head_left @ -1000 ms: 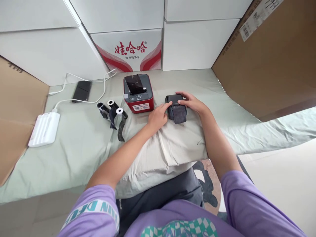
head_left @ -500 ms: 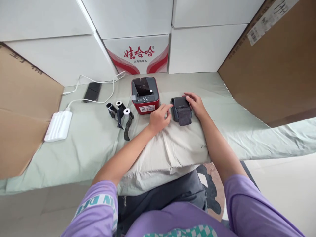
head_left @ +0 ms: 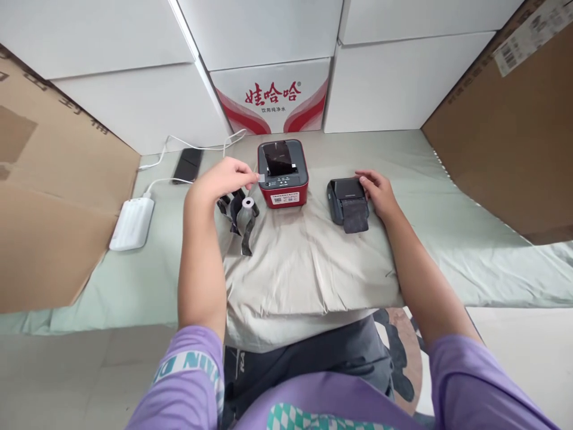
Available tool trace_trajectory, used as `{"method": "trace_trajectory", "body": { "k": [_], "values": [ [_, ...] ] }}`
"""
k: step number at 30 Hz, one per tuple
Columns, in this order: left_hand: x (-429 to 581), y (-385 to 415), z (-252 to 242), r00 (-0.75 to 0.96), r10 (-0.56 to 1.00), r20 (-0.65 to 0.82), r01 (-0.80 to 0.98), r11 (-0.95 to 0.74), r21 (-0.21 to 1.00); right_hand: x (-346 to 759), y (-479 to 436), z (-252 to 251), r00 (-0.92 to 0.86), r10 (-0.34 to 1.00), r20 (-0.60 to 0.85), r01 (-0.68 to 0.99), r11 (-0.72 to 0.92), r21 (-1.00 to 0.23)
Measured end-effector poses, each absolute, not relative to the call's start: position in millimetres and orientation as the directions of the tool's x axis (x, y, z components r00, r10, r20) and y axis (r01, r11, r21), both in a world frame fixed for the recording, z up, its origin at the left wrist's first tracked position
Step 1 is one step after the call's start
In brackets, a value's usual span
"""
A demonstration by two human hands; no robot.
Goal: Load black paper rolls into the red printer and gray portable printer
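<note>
Red boxy dark-topped printer [head_left: 289,181] has its small grey tab [head_left: 262,178] pinched by the left hand [head_left: 227,177]; the right hand [head_left: 379,192], loosely spread, touches a compact black printer [head_left: 348,190].

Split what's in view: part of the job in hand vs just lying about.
In hand, apparently:
- red printer; left hand at its pale corner tab
- black device; right hand at its edge
- dark rolls, probably; close by

Just lying about, likely:
- white block, cable
- dark phone
- white boxes
- cardboard boxes
</note>
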State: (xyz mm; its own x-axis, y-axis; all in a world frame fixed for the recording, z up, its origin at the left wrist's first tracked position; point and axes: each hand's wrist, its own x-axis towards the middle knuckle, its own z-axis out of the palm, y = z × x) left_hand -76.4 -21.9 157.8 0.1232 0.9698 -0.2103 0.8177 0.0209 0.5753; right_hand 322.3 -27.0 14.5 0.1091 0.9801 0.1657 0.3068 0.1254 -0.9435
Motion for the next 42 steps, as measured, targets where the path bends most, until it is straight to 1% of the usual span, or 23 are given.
{"method": "trace_trajectory", "body": {
  "k": [2,3,6,8,11,16,18,21,27,29,30,32,34,35,36,37,39,40,42],
  "values": [
    [-73,-14,148,0.117,0.965,-0.235,0.831,0.035,0.556,322,-28,15,0.118,0.980,0.162,0.322,0.117,-0.940],
    [-71,-11,144,0.114,0.964,-0.239,0.824,0.043,0.565,323,-28,15,0.121,0.980,0.157,0.328,0.110,-0.938],
    [-66,-8,140,0.132,0.954,-0.271,0.745,0.085,0.662,322,-28,17,0.123,0.982,0.143,0.343,0.093,-0.935],
    [-64,-7,139,0.139,0.937,-0.320,0.681,0.145,0.718,322,-29,18,0.126,0.982,0.138,0.356,0.085,-0.931],
    [-64,-5,136,0.125,0.917,-0.378,0.622,0.224,0.750,320,-29,19,0.124,0.982,0.141,0.374,0.085,-0.924],
    [-66,1,126,0.150,0.913,-0.379,0.565,0.235,0.791,319,-31,19,0.126,0.980,0.156,0.398,0.094,-0.912],
    [-67,0,124,0.165,0.906,-0.389,0.548,0.244,0.800,319,-31,18,0.128,0.978,0.164,0.399,0.101,-0.911],
    [-66,-1,125,0.143,0.915,-0.378,0.549,0.245,0.799,320,-31,18,0.130,0.976,0.175,0.387,0.112,-0.915],
    [-65,1,124,0.079,0.929,-0.362,0.622,0.237,0.746,321,-29,17,0.136,0.977,0.165,0.380,0.103,-0.919],
    [-65,5,119,0.050,0.956,-0.288,0.625,0.196,0.756,322,-28,17,0.145,0.977,0.154,0.357,0.093,-0.929],
    [-66,7,116,0.031,0.978,-0.207,0.621,0.143,0.770,322,-27,16,0.150,0.978,0.148,0.341,0.089,-0.936],
    [-65,11,110,0.003,1.000,0.019,0.628,-0.017,0.778,322,-26,16,0.157,0.978,0.141,0.311,0.087,-0.947],
    [-63,16,109,0.019,0.975,0.221,0.668,-0.177,0.723,321,-25,16,0.160,0.978,0.136,0.284,0.086,-0.955],
    [-61,19,110,0.056,0.959,0.276,0.697,-0.236,0.677,321,-25,17,0.162,0.978,0.132,0.270,0.085,-0.959],
    [-58,23,112,0.113,0.950,0.292,0.730,-0.279,0.624,321,-25,16,0.162,0.979,0.126,0.256,0.082,-0.963],
    [-55,28,115,0.181,0.945,0.272,0.766,-0.309,0.564,322,-24,16,0.162,0.979,0.122,0.244,0.080,-0.967],
    [-45,38,124,0.298,0.942,0.153,0.838,-0.335,0.430,322,-23,15,0.158,0.980,0.118,0.224,0.081,-0.971],
    [-39,44,129,0.326,0.942,0.076,0.875,-0.331,0.354,323,-23,14,0.155,0.981,0.118,0.215,0.083,-0.973],
    [-25,54,136,0.332,0.942,-0.050,0.927,-0.315,0.203,324,-22,13,0.152,0.981,0.120,0.195,0.090,-0.977]
  ]
}}
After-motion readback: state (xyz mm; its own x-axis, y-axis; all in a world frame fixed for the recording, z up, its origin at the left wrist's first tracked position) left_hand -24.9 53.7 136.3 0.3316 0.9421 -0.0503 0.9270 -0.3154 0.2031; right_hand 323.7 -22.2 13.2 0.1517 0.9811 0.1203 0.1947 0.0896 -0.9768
